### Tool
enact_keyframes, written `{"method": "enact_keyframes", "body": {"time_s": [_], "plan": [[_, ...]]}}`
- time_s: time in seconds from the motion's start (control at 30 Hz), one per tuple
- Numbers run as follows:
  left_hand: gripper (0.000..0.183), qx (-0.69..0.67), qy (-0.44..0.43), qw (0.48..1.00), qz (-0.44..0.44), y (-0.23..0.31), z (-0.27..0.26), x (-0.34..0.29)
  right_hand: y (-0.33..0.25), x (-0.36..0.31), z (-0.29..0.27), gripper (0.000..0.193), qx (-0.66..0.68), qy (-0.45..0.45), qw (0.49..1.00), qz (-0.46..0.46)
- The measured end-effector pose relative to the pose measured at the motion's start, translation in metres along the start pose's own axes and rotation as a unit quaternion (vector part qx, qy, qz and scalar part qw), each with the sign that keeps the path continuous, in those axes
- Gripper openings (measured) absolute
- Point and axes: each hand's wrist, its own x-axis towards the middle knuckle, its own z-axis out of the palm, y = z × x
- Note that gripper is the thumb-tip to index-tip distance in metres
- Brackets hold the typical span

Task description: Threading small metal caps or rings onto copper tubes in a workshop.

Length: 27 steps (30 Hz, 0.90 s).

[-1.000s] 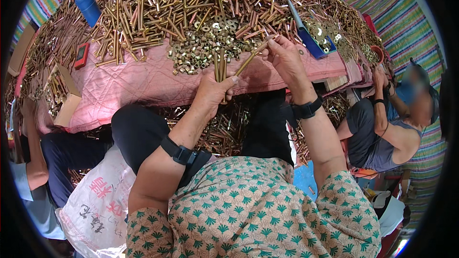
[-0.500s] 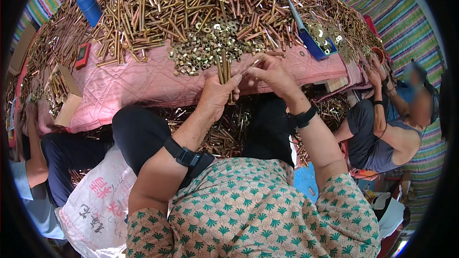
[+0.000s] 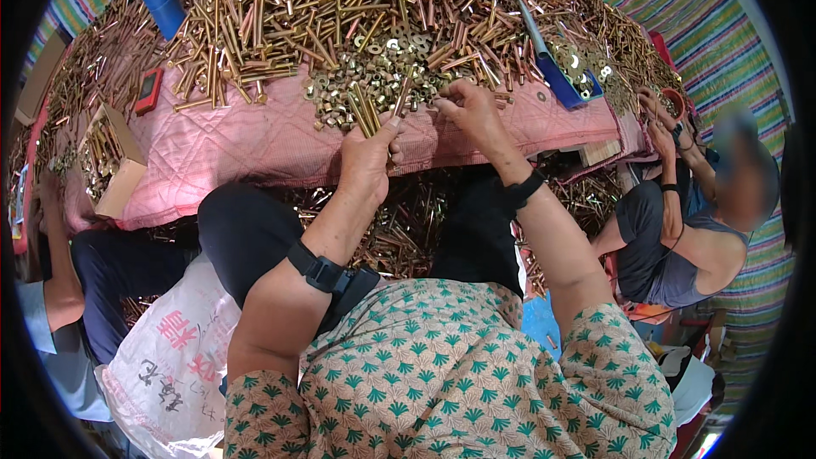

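Several long brass-coloured bolts (image 3: 367, 112) stand up from my left hand (image 3: 369, 155), whose fingers are wrapped round them. One of these bolts leans apart from the others, to the right. At the near edge of the nut pile (image 3: 361, 85) is my right hand (image 3: 476, 121), with thumb and fingers pinched together. Whatever may be between those fingertips is too small to make out. Small metal nuts and flat washers make up that pile, on a pink quilted cloth (image 3: 229, 149).
A large heap of bolts (image 3: 323, 0) covers the table's far side. On it stand a blue cylinder (image 3: 160, 0) and a blue tray (image 3: 568, 85) of washers. A red device (image 3: 148, 91) and a cardboard box (image 3: 119, 170) lie left. Co-workers sit left and right (image 3: 697, 238).
My right hand has moved away from the bolts, toward the nuts. The bolts in my left hand have tilted and fanned apart, and that hand has shifted slightly left.
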Motion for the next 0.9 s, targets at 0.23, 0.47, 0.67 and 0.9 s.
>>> {"method": "enact_keyframes", "body": {"time_s": [0.23,0.47,0.67,0.9], "plan": [[0.024,0.003,0.0,1.0,-0.017,-0.002,0.002,-0.002,0.003,-0.001,0.014,0.014,0.004,0.039,0.999,0.02],[0.021,0.048,-0.042,0.998,-0.029,-0.004,0.003,-0.007,-0.017,-0.019,-0.019,0.017,0.44,-0.041,0.887,0.136],[0.016,0.067,-0.088,0.993,-0.044,-0.006,0.008,-0.009,-0.02,-0.029,-0.034,0.018,0.496,-0.066,0.857,0.122],[0.015,0.076,-0.101,0.99,-0.067,-0.005,0.011,-0.014,-0.02,-0.033,-0.034,0.022,0.474,-0.052,0.873,0.108]]}}
